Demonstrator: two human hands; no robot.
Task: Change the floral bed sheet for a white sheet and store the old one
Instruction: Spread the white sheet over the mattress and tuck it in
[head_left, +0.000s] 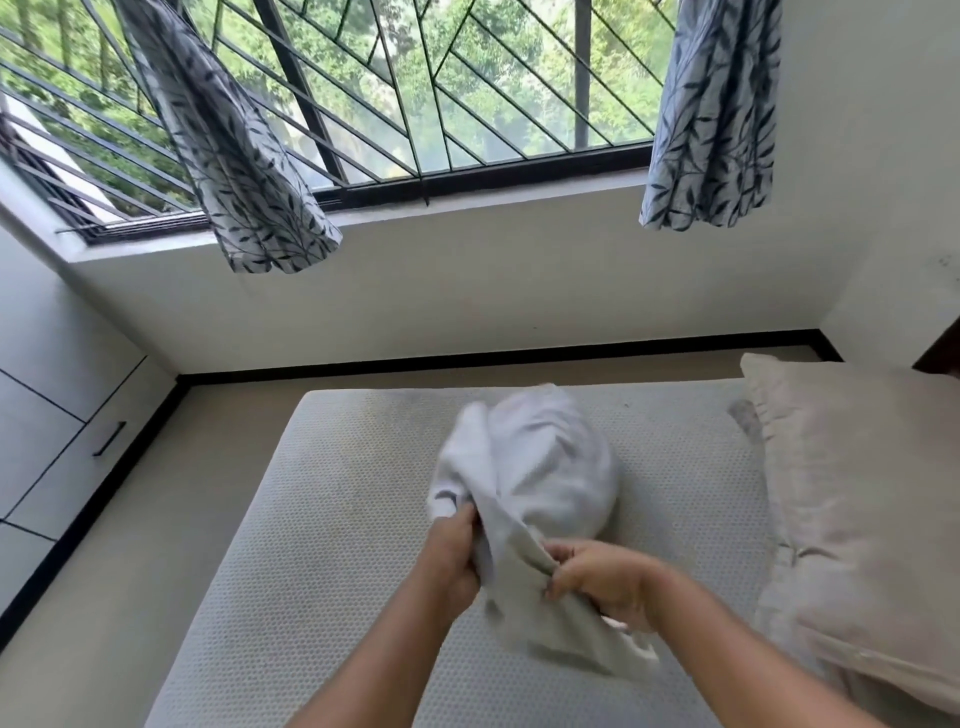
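From the head camera, the bunched white cotton bed sheet (530, 467) is held up over the middle of the bare grey dimple-textured mattress (332, 519). Its lower folds trail toward the mattress surface just in front of me. My left grip (452, 551) is curled round a gathered fold at the bundle's lower left. My right grip (602, 577) pinches a flatter edge of the same cloth just beside it, thumb pressed against fingers with fabric between. The two grips sit close together.

I judge this sheet to be light, soft and entirely limp. It will not keep any shape, it slumps wherever I let go, and it could slide out of a loose pinch. It is not fragile, so a firm hold is safe. The best places to take it are a hem or two corners, with my grips well apart along one edge so the cloth can open. The bundle is blurred, and I cannot tell whether I hold a hem or a mid-fold.

A plump beige fabric pillow (857, 493) lies at the right end of the mattress. The floral sheet is not in view.
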